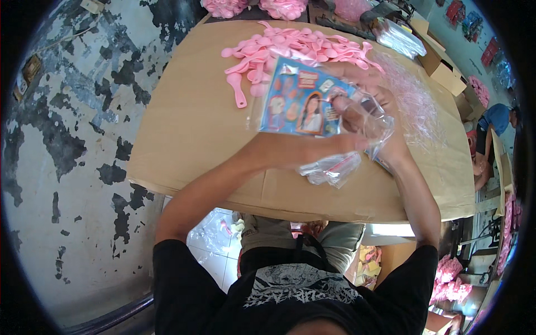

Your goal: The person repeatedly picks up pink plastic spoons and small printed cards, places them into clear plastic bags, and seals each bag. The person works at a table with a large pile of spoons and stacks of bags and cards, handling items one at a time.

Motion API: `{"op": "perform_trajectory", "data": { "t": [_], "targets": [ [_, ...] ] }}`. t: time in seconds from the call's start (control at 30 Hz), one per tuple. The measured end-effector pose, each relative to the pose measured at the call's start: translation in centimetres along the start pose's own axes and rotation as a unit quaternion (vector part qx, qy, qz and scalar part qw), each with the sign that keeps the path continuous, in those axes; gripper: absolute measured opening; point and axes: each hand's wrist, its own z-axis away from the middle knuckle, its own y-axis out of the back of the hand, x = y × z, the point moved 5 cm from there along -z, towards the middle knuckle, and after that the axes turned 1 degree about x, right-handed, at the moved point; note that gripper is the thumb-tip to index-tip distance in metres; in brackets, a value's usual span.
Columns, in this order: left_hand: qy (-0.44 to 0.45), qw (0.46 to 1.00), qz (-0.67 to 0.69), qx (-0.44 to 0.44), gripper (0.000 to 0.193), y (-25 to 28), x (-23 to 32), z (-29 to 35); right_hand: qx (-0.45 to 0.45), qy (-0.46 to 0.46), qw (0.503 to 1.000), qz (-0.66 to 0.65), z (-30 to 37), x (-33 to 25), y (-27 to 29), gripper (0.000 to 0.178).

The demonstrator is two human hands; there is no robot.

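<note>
A clear plastic bag (pixel 381 133) with a blue printed card (pixel 287 95) in it is held up over the table, slightly tilted. My left hand (pixel 329 148) grips the bag along its lower side, its thumb toward the loose clear end. My right hand (pixel 385 106) closes on that same crumpled end, fingers bent and blurred by motion. Just below my hands, several clear bags (pixel 334 169) lie on the cardboard. Beyond the card spreads a heap of pink spoon-shaped plastic pieces (pixel 312 44), one of them (pixel 235 89) nearer than the rest.
Brown cardboard covers the table (pixel 190 117). Thin clear plastic strips (pixel 416 97) are heaped on its right. A stack of clear bags (pixel 399 38) and an open carton (pixel 441 64) stand at the far right. A peeling wall (pixel 72 139) rises left; another person (pixel 494 128) sits at right.
</note>
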Motion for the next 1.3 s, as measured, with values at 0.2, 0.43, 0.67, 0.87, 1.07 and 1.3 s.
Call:
{"op": "perform_trajectory", "data": {
  "t": [0.2,0.43,0.67,0.87,1.07,1.3],
  "targets": [
    [-0.139,0.968,0.186,0.093,0.039,8.9,2.2,-3.5,-0.059,0.166,0.94,0.291,-8.4,0.8,-3.5,0.043],
    [-0.12,0.972,0.162,0.121,0.037,15.6,-2.9,-9.4,-0.128,0.017,0.764,0.632,-17.7,5.6,-7.7,0.042],
    [-0.051,0.975,0.175,0.13,0.033,15.2,-5.7,-7.7,-0.049,0.096,0.787,0.607,-18.6,3.8,-4.7,0.038],
    [-0.063,0.945,0.283,0.15,0.047,14.2,-4.5,-8.0,-0.007,0.15,0.906,0.396,-12.6,-1.7,3.0,0.028],
    [-0.065,0.937,0.298,0.172,0.035,12.4,-2.7,-6.9,-0.079,0.123,0.965,0.216,-9.3,-3.2,3.9,0.028],
    [-0.002,0.941,0.324,0.1,0.047,7.3,-2.6,-5.2,-0.139,0.073,0.983,0.097,-7.0,-3.1,-1.0,0.033]
  ]
}}
